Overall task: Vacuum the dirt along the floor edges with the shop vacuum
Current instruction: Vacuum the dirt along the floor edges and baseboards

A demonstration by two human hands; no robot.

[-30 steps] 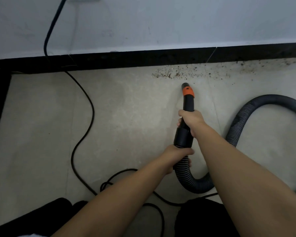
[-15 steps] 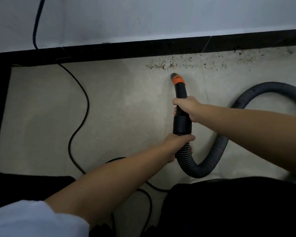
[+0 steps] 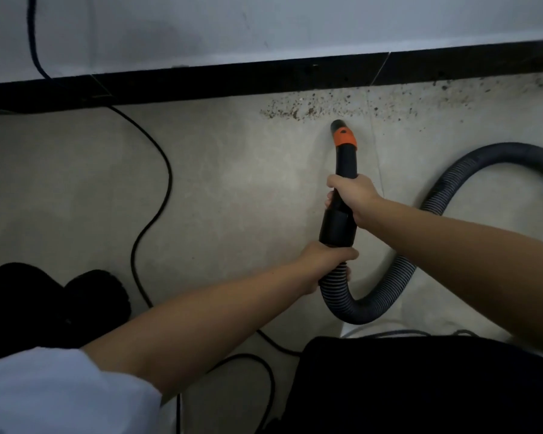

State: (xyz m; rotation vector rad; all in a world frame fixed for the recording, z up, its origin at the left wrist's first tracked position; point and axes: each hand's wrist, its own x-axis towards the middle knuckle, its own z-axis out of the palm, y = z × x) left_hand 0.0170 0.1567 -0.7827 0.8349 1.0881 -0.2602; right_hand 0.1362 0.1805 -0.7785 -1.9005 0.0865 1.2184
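A black vacuum nozzle [image 3: 345,151] with an orange collar [image 3: 344,137] points at the floor edge, its tip just short of a band of brown dirt [image 3: 311,109] along the black baseboard [image 3: 232,79]. My right hand [image 3: 353,195] grips the nozzle tube above its wide cuff. My left hand [image 3: 325,261] grips the ribbed grey hose [image 3: 373,305] right below the cuff. The hose loops down, then arcs up and off to the right. More dirt [image 3: 452,95] speckles the edge further right.
A black power cord [image 3: 157,195] snakes down the wall and across the beige tile floor to my left. A dark shoe [image 3: 91,296] sits at lower left. A black shape [image 3: 420,386] fills the lower right.
The nozzle tip has swung slightly right along the dirt band and stays just short of it. Both hands keep their grip. The view has shifted, and the dark shoe shows at lower left.
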